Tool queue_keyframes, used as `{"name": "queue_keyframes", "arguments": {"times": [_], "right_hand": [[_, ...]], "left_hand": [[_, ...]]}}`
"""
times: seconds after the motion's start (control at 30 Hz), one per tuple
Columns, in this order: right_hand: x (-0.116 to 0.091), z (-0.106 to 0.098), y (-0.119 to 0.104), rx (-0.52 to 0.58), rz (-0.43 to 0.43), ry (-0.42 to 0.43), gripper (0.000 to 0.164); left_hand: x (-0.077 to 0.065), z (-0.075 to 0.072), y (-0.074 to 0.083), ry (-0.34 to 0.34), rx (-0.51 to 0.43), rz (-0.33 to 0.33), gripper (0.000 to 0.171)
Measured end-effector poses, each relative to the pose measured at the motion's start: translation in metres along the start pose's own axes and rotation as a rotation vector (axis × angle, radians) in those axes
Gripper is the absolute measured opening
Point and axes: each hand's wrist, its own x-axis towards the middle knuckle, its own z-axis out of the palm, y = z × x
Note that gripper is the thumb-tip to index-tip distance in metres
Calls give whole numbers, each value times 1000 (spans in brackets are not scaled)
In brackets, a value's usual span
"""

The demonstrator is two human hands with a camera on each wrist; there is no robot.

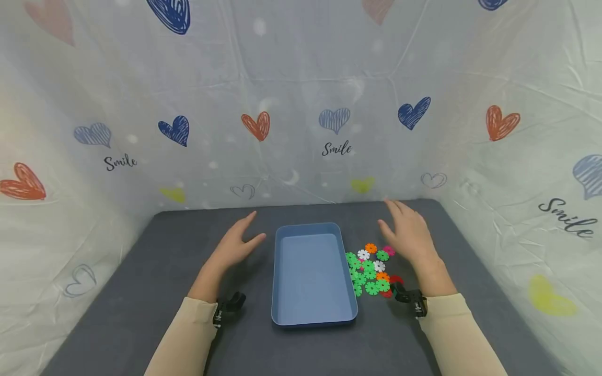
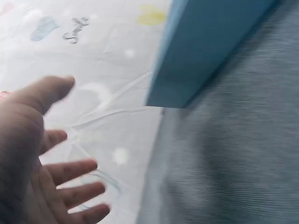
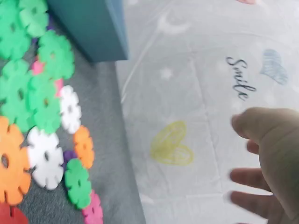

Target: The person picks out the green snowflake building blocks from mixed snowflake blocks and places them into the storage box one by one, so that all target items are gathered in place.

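Observation:
A shallow blue tray [image 1: 308, 318] lies on the dark table, between my two hands. To its left, my left hand [image 1: 232, 246] hovers above the tabletop with fingers spread and nothing in them. My right hand [image 1: 408, 233] is likewise held with its fingers apart, past the tray's right side and close to a pile of plastic snowflake discs [image 1: 368, 265]. Most discs are green, with some white, orange, pink and red ones among them. In the right wrist view, a green disc [image 3: 78, 183] and a white disc [image 3: 46, 157] show slotted edges and centre holes.
The dark grey table [image 1: 188, 261] ends at a white curtain [image 1: 291, 78] printed with hearts and the word Smile, which also runs along both sides. A small black wrist camera [image 1: 230, 304] sticks out from the left wrist, and another [image 1: 410, 295] from the right.

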Motion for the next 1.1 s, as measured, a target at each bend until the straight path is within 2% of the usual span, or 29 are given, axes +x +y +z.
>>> {"name": "queue_keyframes", "arguments": {"times": [0.13,0.23,0.43,0.57,0.63,0.73,0.97,1.1], "right_hand": [[-1,-3,7,176,67,-127,63],[-2,-1,12,276,109,-192,59],[-4,12,27,391,150,-337,45],[-9,20,37,452,158,-449,40],[-11,23,39,454,175,-491,36],[-12,26,39,428,184,-525,32],[-12,30,34,388,206,-523,29],[-13,28,35,384,194,-497,29]], "left_hand": [[-5,14,-4,-82,-105,12,84],[-6,19,-8,-139,-169,36,82],[-8,23,-22,-260,-367,85,66],[-8,29,-29,-335,-461,107,66],[-8,32,-30,-360,-480,113,69],[-9,35,-29,-361,-472,111,71],[-10,39,-25,-317,-417,35,72],[-9,42,-23,-316,-402,23,72]]}}
